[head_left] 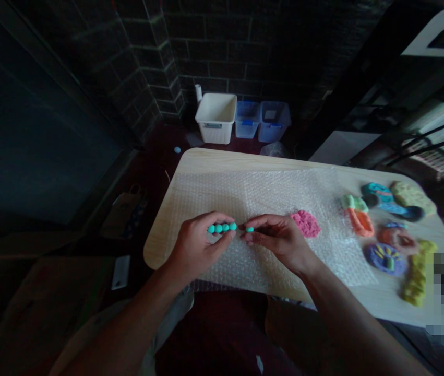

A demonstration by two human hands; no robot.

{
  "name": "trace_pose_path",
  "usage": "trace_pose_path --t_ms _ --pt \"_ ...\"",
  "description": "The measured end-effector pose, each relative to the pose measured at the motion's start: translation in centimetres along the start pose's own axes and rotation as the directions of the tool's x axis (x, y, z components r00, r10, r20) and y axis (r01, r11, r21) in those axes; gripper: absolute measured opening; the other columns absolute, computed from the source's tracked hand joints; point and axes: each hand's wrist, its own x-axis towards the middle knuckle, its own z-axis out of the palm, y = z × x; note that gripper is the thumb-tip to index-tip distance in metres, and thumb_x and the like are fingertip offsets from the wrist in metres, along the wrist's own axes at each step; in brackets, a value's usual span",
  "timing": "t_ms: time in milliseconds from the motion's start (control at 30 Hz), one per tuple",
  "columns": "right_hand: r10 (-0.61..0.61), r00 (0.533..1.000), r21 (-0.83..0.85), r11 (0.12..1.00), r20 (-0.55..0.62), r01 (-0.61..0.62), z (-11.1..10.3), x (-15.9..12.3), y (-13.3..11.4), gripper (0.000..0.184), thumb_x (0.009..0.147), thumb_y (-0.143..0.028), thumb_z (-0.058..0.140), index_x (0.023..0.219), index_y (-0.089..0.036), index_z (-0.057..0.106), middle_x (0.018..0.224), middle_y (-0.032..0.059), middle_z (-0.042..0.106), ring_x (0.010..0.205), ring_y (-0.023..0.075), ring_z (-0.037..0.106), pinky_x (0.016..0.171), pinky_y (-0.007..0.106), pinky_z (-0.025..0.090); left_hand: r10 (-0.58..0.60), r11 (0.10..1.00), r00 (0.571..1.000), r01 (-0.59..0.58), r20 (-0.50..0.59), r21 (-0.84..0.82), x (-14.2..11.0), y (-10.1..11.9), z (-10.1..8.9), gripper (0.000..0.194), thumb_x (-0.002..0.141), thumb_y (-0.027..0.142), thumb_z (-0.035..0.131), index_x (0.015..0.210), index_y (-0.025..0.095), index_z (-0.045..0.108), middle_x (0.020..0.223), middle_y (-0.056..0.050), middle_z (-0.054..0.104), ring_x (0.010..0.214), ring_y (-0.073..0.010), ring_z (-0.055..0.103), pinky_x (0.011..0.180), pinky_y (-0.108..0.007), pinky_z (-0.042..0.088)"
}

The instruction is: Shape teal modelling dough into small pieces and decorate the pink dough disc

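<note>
My left hand [202, 240] is closed on a short row of several turquoise balls [222, 227], joined end to end and held level. A single small turquoise piece [249, 229] is pinched between the thumb and fingers of my right hand [274, 235]. A narrow gap parts this piece from the right end of the row. Both hands are over a sheet of bubble wrap [206, 190]. Just beyond my right hand lies a crumbly-looking pink lump [306, 223] on the wrap.
On the right of the pale wooden table [182, 164] lie several colourful moulded shapes, among them a purple disc [385, 258], an orange-and-green piece [358, 216] and a yellow strip [419, 271]. A white bin [217, 117] and two clear blue boxes [274, 121] stand behind the table.
</note>
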Motion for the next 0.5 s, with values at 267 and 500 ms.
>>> trace_pose_path --t_ms 267,500 --pt "-0.034 0.999 -0.245 0.969 -0.018 0.029 0.43 -0.19 -0.88 0.041 0.102 -0.055 0.066 0.097 -0.016 0.079 0.073 0.0013 0.061 0.067 0.0142 0.054 0.062 0.03 0.043 0.004 1.0 1.0 -0.004 0.003 -0.016 0.04 0.16 0.14 0.01 0.092 0.021 0.074 0.102 0.022 0.077 0.095 0.0 0.082 0.083 -0.0155 0.076 0.074 -0.025 0.059" --pt "-0.057 0.998 -0.156 0.986 -0.01 0.054 0.2 -0.4 -0.33 0.033 0.093 -0.041 0.082 0.118 -0.021 0.075 0.092 0.0039 0.069 0.083 0.0172 0.063 0.073 0.032 0.051 0.029 1.0 0.998 -0.029 0.055 -0.011 0.01 0.5 0.16 0.011 0.093 0.02 0.073 0.103 0.022 0.078 0.096 -0.002 0.081 0.082 -0.0158 0.074 0.074 -0.026 0.058"
